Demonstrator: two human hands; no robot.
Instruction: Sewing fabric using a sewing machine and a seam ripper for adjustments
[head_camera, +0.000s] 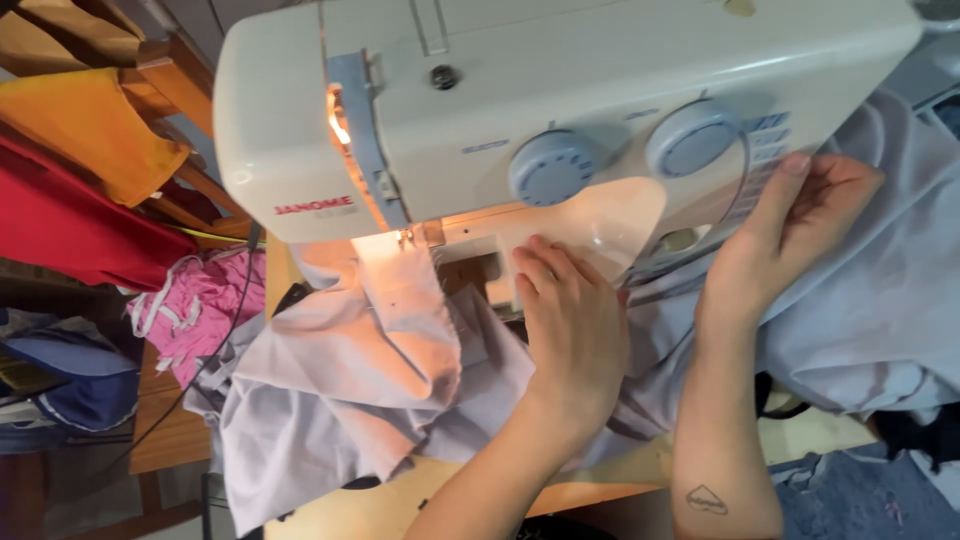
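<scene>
Lilac cloth (340, 400) lies under my flat, spread left hand (565, 320) beside the white sewing machine (560, 90); my right hand (790, 225) grips bunched fabric by its dials.

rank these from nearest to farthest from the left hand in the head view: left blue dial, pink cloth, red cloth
Measured from the left hand, which lies flat on the pale grey fabric:
1. Left blue dial, just above the hand on the sewing machine front.
2. Pink cloth, off to the left beside the table.
3. Red cloth, farthest left, above the pink.
</scene>
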